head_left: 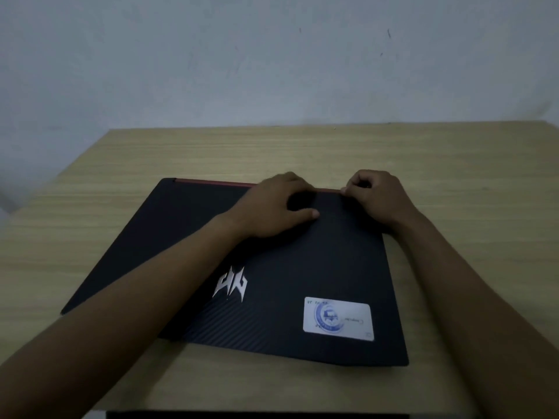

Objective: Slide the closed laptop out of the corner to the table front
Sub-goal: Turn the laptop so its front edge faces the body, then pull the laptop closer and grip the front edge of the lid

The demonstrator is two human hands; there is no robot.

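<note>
A closed black laptop [187, 237] lies flat on the wooden table [453, 164], turned slightly askew. It has a red strip along its far edge, a silver logo and a white sticker on the lid. My left hand [278, 207] rests on the lid near the far edge, fingers curled over that edge and thumb flat on the lid. My right hand [375, 195] grips the far right corner with its fingers hooked over the red edge. Both forearms stretch across the laptop and the table.
A pale wall [272, 55] stands just behind the table's far edge. The table's left edge [57, 176] runs diagonally toward me. A dark strip [257, 415] shows at the table's front edge, at the bottom of the view.
</note>
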